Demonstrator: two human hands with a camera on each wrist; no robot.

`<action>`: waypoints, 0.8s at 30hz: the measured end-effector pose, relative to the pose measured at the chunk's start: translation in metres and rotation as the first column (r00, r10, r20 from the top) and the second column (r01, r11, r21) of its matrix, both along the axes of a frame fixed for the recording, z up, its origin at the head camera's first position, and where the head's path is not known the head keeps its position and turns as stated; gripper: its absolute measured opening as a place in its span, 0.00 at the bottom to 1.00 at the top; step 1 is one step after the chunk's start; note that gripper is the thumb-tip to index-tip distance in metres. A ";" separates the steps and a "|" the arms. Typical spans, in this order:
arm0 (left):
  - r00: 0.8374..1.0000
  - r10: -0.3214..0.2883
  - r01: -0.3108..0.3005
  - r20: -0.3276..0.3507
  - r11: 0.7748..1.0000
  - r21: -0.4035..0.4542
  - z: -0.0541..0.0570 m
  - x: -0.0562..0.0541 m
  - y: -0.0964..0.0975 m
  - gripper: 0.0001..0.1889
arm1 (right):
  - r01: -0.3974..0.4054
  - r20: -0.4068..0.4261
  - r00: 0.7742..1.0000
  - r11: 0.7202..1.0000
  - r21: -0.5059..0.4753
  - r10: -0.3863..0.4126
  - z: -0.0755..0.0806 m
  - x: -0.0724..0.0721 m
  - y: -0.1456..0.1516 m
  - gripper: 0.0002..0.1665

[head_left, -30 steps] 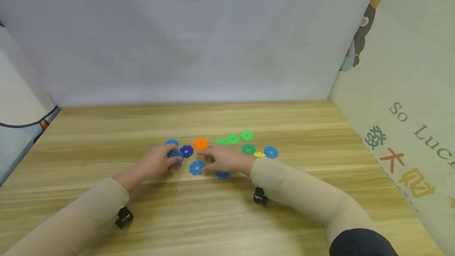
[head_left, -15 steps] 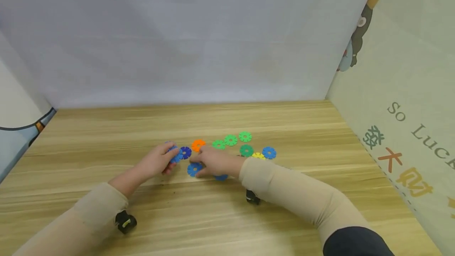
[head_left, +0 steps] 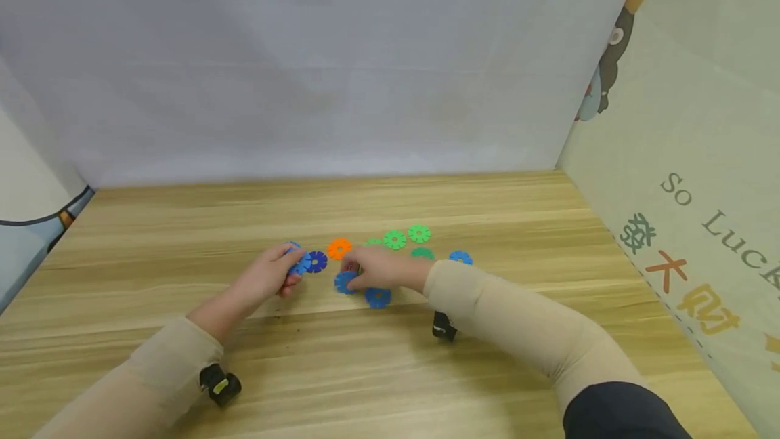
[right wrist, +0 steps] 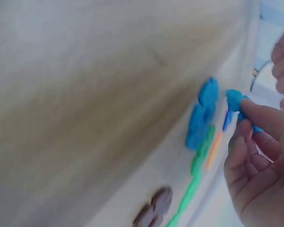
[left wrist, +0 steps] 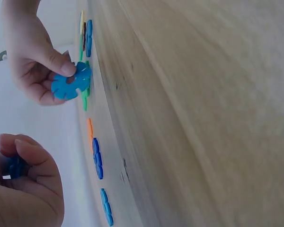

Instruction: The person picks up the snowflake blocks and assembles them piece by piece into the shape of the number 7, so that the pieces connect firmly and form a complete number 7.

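In the head view my left hand (head_left: pixel 265 280) holds a blue notched plastic disc (head_left: pixel 298 264) between thumb and fingers, and another blue disc shows partly behind it. The left wrist view has the held disc mostly hidden in curled fingers. My right hand (head_left: pixel 384 267) pinches a second blue notched disc (left wrist: pixel 61 90) by its edge, raised off the table and tilted. A dark blue disc (head_left: pixel 321 265) and an orange disc (head_left: pixel 334 248) lie between and just beyond the hands. Below the right hand, toward me, lies another blue disc (head_left: pixel 370 299).
Behind and right of the right hand lie light green discs (head_left: pixel 401 242), a darker green disc (head_left: pixel 421 251) and a blue disc (head_left: pixel 461 255). A brown disc (right wrist: pixel 162 201) shows in the right wrist view. The wooden table (head_left: pixel 305 371) meets a pale backdrop (head_left: pixel 335 120).
My right hand reached left to the blue disc on the table, pinched it, and has lifted it slightly rightward. My left hand has closed round its blue disc and picked it up.
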State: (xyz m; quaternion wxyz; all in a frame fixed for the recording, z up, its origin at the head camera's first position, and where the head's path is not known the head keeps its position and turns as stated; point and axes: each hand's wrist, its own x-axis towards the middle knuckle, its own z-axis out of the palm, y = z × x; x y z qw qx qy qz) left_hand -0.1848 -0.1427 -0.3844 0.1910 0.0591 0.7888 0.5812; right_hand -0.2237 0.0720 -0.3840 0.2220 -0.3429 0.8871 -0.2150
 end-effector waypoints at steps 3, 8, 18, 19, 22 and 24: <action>0.999 0.036 -0.036 0.005 0.999 0.010 0.002 0.003 0.001 0.13 | 0.020 0.013 1.000 0.997 -0.076 -0.019 0.004 -0.003 0.011 0.05; 0.997 0.079 -0.080 0.005 0.997 0.025 0.005 0.005 0.005 0.14 | 0.125 0.077 0.991 0.968 -0.217 -0.110 0.014 -0.002 0.027 0.06; 0.995 0.080 -0.087 0.056 0.987 0.135 0.018 0.014 0.012 0.14 | 0.210 0.118 0.977 0.896 -0.391 -0.177 0.034 0.011 0.036 0.11; 0.995 0.085 -0.093 0.060 0.986 0.142 0.020 0.015 0.013 0.14 | 0.206 0.118 0.978 0.895 -0.395 -0.173 0.035 0.011 0.036 0.11; 0.994 0.087 -0.095 0.065 0.985 0.146 0.024 0.018 0.015 0.15 | 0.204 0.128 0.978 0.894 -0.399 -0.165 0.036 0.014 0.038 0.11; 0.994 0.081 -0.091 0.068 0.985 0.148 0.026 0.019 0.018 0.15 | 0.210 0.136 0.976 0.890 -0.405 -0.169 0.036 0.015 0.039 0.11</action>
